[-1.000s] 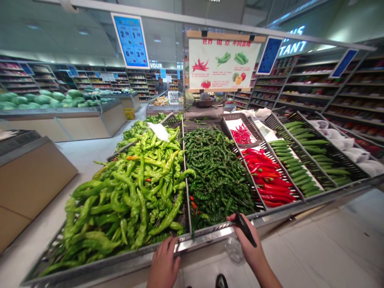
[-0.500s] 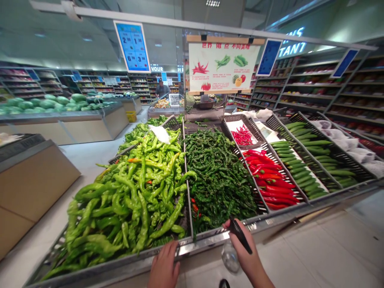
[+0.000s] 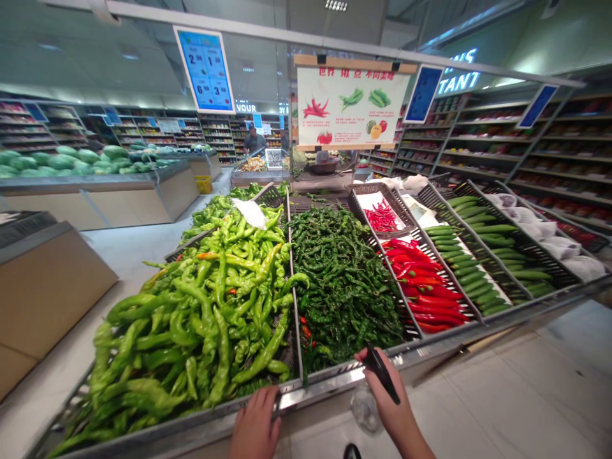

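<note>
My right hand (image 3: 389,394) is closed around a clear spray bottle (image 3: 365,410) with a black head (image 3: 381,372), held over the front edge of the produce stand. The bottle's round base shows below my fingers; its trigger is hidden. My left hand (image 3: 255,421) rests on the metal front rail (image 3: 313,396), fingers stretched out and holding nothing. Just beyond it lie light green peppers (image 3: 205,319) in a heap. Dark green peppers (image 3: 342,280) fill the bin ahead of my right hand. To their right are long red peppers (image 3: 425,287).
Cucumbers (image 3: 466,268) lie in the bins farther right, with white-wrapped produce (image 3: 540,223) past them. Small red chilies (image 3: 382,215) sit in a basket at the back. A pepper poster (image 3: 351,105) hangs above. Tiled floor (image 3: 497,389) runs along the front; a person (image 3: 254,139) stands far back.
The view has shifted slightly, so the stand sits a little farther left in the picture. Both hands keep nearly the same place and hold.
</note>
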A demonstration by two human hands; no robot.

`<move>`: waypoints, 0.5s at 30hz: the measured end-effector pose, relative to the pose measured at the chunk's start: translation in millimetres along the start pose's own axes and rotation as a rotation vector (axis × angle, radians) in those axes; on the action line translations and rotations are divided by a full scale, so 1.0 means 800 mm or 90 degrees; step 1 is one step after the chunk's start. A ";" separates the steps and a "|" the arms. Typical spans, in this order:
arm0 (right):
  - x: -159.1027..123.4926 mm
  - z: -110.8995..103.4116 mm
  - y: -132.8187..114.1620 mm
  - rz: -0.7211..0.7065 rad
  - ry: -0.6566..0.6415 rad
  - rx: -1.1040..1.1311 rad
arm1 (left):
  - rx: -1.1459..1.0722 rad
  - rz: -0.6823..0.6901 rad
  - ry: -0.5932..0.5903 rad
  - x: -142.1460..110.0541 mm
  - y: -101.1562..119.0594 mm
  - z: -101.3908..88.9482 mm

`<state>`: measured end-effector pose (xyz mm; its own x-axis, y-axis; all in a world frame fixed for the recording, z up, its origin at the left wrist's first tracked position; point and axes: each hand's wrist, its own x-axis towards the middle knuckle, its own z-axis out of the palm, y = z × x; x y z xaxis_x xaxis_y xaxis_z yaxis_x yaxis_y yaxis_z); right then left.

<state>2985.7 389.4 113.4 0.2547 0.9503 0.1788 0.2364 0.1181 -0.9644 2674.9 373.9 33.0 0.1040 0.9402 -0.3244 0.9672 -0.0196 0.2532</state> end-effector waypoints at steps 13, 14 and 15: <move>-0.009 0.036 -0.015 -0.038 -0.071 0.016 | 0.013 -0.001 0.013 0.001 0.005 -0.001; -0.011 0.037 -0.013 -0.028 -0.077 0.009 | 0.012 -0.002 0.011 0.001 0.005 -0.001; -0.012 0.036 -0.012 -0.017 -0.085 0.002 | 0.011 -0.002 0.010 0.001 0.005 -0.001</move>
<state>2953.7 387.2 115.1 0.1206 0.9769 0.1767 0.2390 0.1441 -0.9603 2678.6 374.8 34.6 0.0978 0.9456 -0.3104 0.9714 -0.0230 0.2362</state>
